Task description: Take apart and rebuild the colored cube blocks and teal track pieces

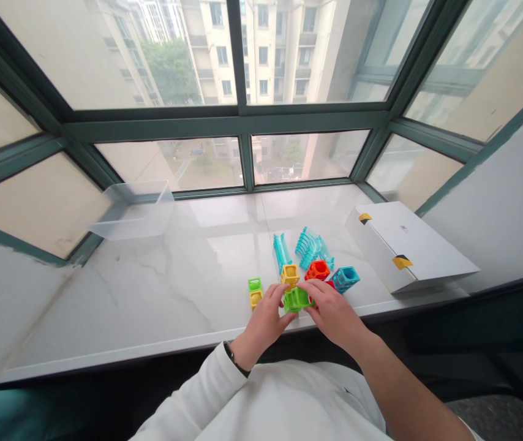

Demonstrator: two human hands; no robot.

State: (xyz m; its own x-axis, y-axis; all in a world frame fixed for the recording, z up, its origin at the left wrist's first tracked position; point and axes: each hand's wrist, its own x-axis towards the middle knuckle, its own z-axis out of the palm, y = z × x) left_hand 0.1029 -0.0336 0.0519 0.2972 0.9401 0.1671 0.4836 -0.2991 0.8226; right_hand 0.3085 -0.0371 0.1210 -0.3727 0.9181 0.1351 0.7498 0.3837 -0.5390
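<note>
Between my two hands, near the front edge of the sill, is a green toy block [296,300] with open sides. My left hand [268,312] grips it from the left, fingers curled round it. From the right, my right hand [332,309] holds the same block with its fingertips. A yellow block [289,275] sits just beyond the green one; whether they are joined I cannot tell. Behind my right hand are a red-orange block [317,269], a partly hidden red piece and a blue block [346,279]. Left of my left hand lies a joined green and yellow block pair [255,293].
Clear teal track pieces, one straight [282,252] and some curved [310,248], lie behind the blocks. A white box [408,245] with yellow-black tabs stands on the right. At the back left is a clear plastic bin [135,211]. Window frames [225,127] border the marble sill [188,275].
</note>
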